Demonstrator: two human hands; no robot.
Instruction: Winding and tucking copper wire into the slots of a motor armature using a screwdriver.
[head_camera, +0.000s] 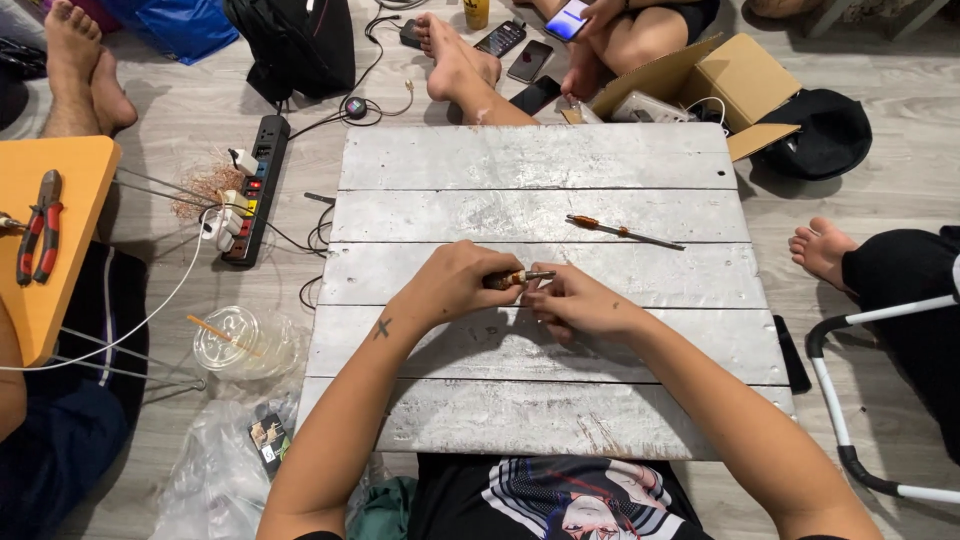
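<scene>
I looked down through the head camera and saw the left hand (455, 283) wrapped tight around a small brown tool with a thin metal tip (517, 278), held just above the middle of the white painted wooden board (540, 160). The right hand (578, 303) pinched at the metal tip, fingers curled in, but I could not tell if there was something tiny between them. I think the little tool was light and stiff, and its thin tip could slip, so the fat brown handle was the best place to hold it. A long screwdriver with an orange handle (622, 232) lay on the board, a bit past the hands. On the floor to the left sat a black power strip with coloured switches (256, 190) and a clear plastic cup with a straw (237, 340). Red-handled pliers (40, 238) rested on an orange table (70, 160). An open brown cardboard box (720, 80) sat past the board's far corner
</scene>
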